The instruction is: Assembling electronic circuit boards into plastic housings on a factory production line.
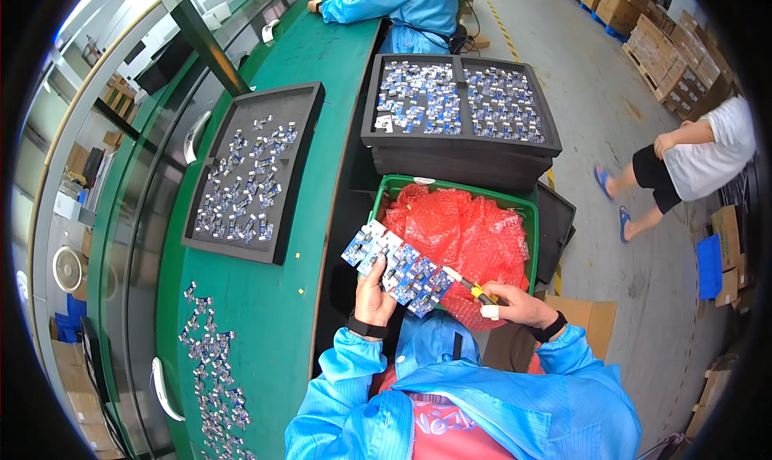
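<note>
Blue circuit-board panel (396, 269), a strip of small joined boards, sits tilted in front of the person's chest, above the near rim of the green crate (527, 219). Left hand (372, 297): grip closed on the panel's lower edge, thumb up against the boards. Right hand (515, 305): grip closed around a yellow-handled tool (474, 289), its tip touching the panel's right end; white tape on one finger. Black bands on both wrists, blue smock sleeves.

Crate holds crumpled red bubble wrap (458, 231). Beyond it, a stack of black trays (460, 150), the top one filled with small blue boards in two compartments. On the green surface (265, 315) to the left, another black tray (293, 178) of separated boards, and loose boards (211, 363) scattered near the surface's left edge. Farther along the surface, a second person in a blue smock (402, 6). On the floor to the right, a third person in white top and dark shorts (691, 158), near stacked cardboard boxes (667, 50).
</note>
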The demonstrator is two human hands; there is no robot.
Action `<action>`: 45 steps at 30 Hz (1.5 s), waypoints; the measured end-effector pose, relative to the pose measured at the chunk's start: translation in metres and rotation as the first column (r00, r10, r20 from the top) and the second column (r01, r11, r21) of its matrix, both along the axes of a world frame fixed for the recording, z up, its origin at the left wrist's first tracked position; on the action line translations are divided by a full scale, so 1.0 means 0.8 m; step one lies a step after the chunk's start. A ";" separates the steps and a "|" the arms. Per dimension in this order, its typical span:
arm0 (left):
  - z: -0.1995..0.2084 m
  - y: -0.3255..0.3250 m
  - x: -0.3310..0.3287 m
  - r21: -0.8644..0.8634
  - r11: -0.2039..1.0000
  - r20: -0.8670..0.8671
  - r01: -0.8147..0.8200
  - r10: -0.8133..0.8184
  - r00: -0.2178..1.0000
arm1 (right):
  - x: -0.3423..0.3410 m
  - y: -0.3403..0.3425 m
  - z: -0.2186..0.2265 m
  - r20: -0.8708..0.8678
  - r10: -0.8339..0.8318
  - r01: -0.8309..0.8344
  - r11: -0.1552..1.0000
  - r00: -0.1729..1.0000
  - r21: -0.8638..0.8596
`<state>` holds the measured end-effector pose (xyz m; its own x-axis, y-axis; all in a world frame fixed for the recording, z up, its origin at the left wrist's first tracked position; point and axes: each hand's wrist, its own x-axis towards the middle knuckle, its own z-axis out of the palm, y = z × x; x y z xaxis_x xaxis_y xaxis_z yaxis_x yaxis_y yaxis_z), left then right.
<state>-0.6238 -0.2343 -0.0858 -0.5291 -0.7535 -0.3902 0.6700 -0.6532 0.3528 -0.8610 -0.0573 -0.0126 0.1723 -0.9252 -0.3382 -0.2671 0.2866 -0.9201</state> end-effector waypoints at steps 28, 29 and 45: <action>0.136 0.036 0.038 -0.096 0.989 0.072 0.115 -0.109 0.991 | -0.045 -0.067 0.044 -0.818 -0.152 -0.034 0.978 0.554 -0.205; 0.154 0.042 0.044 -0.106 0.988 0.150 0.116 -0.100 0.984 | -0.043 -0.097 0.062 -0.697 -0.100 -0.072 0.974 0.710 -0.214; 0.194 0.121 0.218 -0.419 0.884 0.491 -0.207 0.412 0.767 | 0.150 -0.514 0.055 -0.354 -0.426 0.249 0.859 0.833 -0.448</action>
<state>-0.4498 -0.1378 0.0695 -0.0134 -0.9701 -0.2425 0.4354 -0.2240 0.8719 -0.7410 -0.4681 0.0316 -0.2539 -0.9642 0.0761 -0.6061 0.0973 -0.7894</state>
